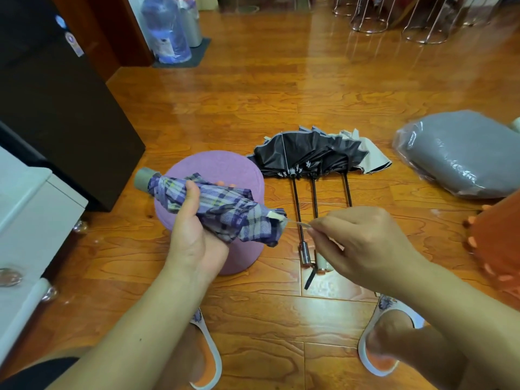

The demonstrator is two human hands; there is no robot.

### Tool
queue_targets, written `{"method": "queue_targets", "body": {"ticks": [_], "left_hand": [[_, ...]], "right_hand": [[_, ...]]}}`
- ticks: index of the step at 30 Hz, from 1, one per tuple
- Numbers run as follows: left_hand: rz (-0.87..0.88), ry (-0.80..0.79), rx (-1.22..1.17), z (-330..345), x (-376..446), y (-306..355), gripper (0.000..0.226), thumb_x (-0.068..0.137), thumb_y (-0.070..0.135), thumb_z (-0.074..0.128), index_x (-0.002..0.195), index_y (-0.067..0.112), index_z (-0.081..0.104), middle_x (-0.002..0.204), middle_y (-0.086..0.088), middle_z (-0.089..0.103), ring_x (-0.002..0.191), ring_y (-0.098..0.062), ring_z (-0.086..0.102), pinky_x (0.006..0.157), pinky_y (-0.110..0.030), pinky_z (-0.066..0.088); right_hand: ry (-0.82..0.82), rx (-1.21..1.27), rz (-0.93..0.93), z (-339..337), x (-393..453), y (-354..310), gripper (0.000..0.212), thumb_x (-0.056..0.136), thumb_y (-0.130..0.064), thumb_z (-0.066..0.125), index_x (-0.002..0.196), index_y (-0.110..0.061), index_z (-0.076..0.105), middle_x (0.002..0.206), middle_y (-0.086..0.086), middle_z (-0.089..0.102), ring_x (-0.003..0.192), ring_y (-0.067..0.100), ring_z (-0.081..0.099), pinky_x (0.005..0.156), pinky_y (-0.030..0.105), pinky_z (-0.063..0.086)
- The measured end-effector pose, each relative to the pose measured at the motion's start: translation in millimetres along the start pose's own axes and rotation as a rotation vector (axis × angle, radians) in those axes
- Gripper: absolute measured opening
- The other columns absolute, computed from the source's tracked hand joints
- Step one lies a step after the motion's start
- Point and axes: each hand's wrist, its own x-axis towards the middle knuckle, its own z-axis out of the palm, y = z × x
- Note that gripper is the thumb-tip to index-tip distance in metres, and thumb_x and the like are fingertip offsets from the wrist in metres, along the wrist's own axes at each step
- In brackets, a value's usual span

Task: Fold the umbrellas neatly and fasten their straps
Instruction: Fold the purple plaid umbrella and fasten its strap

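My left hand grips a folded purple plaid umbrella around its middle, with its grey handle pointing up and left. A thin strap stretches out from the umbrella's right end. My right hand pinches that strap between thumb and fingertips and holds it taut. On the floor beyond lie several unfolded umbrellas with dark and beige canopies, their shafts and handles pointing towards me.
A round purple stool stands under the plaid umbrella. A grey cushion in clear plastic lies at right, an orange stool at the right edge. A dark cabinet and white furniture stand at left. My slippered feet are below.
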Motion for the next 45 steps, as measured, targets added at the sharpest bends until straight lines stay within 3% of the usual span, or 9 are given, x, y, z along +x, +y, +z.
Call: {"method": "queue_targets", "body": {"ticks": [3,6,13,17,21,27,33,39,45], "left_hand": [[-0.028,0.001,0.067,4.4,-2.6,5.1,0.036,0.1,0.04,0.058,0.085,0.013,0.078,0.084,-0.006,0.075,0.078,-0.025,0.076,0.078,-0.046,0.063],[-0.141,-0.008,0.227,9.8,-6.6,1.1,0.041,0.096,0.047,0.061,0.118,0.013,0.064,0.099,-0.015,0.077,0.082,-0.032,0.077,0.07,-0.048,0.063],[-0.402,-0.089,0.078,-3.5,-8.8,-7.4,0.094,0.089,0.084,0.033,0.136,0.007,0.06,0.133,-0.024,0.064,0.12,-0.042,0.064,0.103,-0.056,0.047],[-0.356,-0.019,0.12,-1.2,-5.7,-5.2,0.059,0.1,0.053,0.046,0.129,0.004,0.063,0.128,-0.017,0.068,0.114,-0.036,0.068,0.096,-0.053,0.054],[-0.331,0.07,0.267,1.1,-3.9,-10.1,0.018,0.096,0.019,0.059,0.107,0.008,0.067,0.098,-0.015,0.074,0.081,-0.032,0.073,0.076,-0.047,0.062],[-0.271,0.155,0.459,-12.1,9.4,-7.5,0.019,0.089,0.009,0.06,0.108,0.007,0.061,0.098,-0.017,0.068,0.082,-0.034,0.069,0.072,-0.053,0.062],[-0.127,-0.007,0.783,-14.0,9.1,-3.4,0.009,0.091,0.001,0.057,0.095,0.007,0.063,0.085,-0.015,0.066,0.075,-0.028,0.065,0.061,-0.035,0.058],[-0.039,-0.148,1.034,-13.3,5.8,-4.1,0.013,0.09,-0.001,0.057,0.097,0.005,0.066,0.087,-0.012,0.073,0.082,-0.027,0.072,0.069,-0.037,0.058],[-0.054,0.041,0.799,-11.6,3.6,-6.1,0.016,0.089,-0.002,0.058,0.081,0.012,0.06,0.069,-0.006,0.065,0.061,-0.02,0.066,0.055,-0.029,0.054]], "right_hand": [[0.033,0.092,0.119,-3.6,3.3,7.1,0.023,0.099,-0.02,0.059,0.081,-0.009,0.069,0.066,-0.004,0.056,0.059,0.012,0.052,0.052,0.03,0.043],[0.038,0.22,0.298,-6.0,8.3,7.5,0.021,0.097,-0.024,0.059,0.083,-0.012,0.071,0.072,-0.014,0.053,0.069,0.001,0.051,0.062,0.013,0.035],[0.082,0.852,1.091,-18.0,18.7,8.1,0.023,0.096,-0.006,0.052,0.074,-0.003,0.06,0.089,0.018,0.071,0.08,0.027,0.07,0.046,0.015,0.046],[0.062,1.0,1.403,-16.5,13.0,18.5,0.015,0.092,-0.004,0.052,0.079,-0.001,0.06,0.078,0.016,0.071,0.066,0.022,0.068,0.06,0.029,0.056],[0.021,1.001,1.38,-15.6,9.6,19.7,0.019,0.091,-0.005,0.054,0.074,-0.002,0.062,0.078,0.015,0.073,0.068,0.023,0.07,0.073,0.036,0.059],[0.094,0.881,1.168,-22.2,12.3,23.6,0.025,0.092,-0.007,0.057,0.068,-0.007,0.066,0.078,0.012,0.074,0.09,0.034,0.073,0.078,0.034,0.059],[0.083,0.176,0.383,-42.6,7.9,46.5,0.013,0.098,-0.014,0.063,0.09,-0.016,0.073,0.078,-0.006,0.067,0.074,0.003,0.061,0.067,0.02,0.047],[0.002,0.658,0.694,-42.9,10.2,45.3,0.021,0.095,-0.009,0.065,0.102,-0.024,0.078,0.075,-0.006,0.073,0.066,0.006,0.064,0.062,0.018,0.047],[0.082,1.062,0.576,-59.3,8.9,49.2,0.031,0.082,0.01,0.064,0.086,-0.016,0.082,0.08,0.01,0.069,0.08,0.026,0.063,0.074,0.033,0.05]]}}
